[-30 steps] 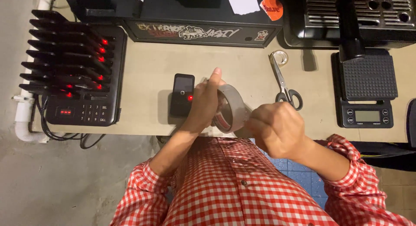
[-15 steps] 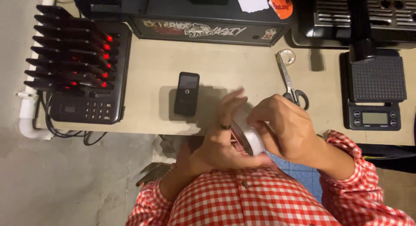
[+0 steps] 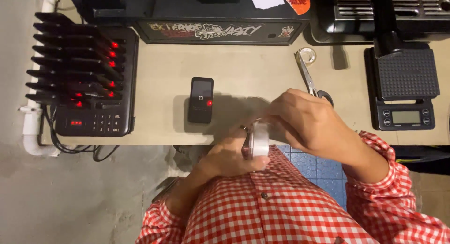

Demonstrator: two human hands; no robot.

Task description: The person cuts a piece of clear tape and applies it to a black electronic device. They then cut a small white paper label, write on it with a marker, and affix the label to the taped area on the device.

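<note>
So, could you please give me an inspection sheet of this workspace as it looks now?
Surface: beige counter, bare patch in the middle.
Job's things: roll of tape, edge-on to the camera, held between both hands.
Clutter: small black device with a red light; scissors; digital scale; rack of black pagers with a keypad.
Grippers: left hand cups the roll from below; right hand fingers on its top edge.
Cables: black cables hang below the pager rack.
Surroundings: grey floor, white pipe, blue tiled patch.
</note>
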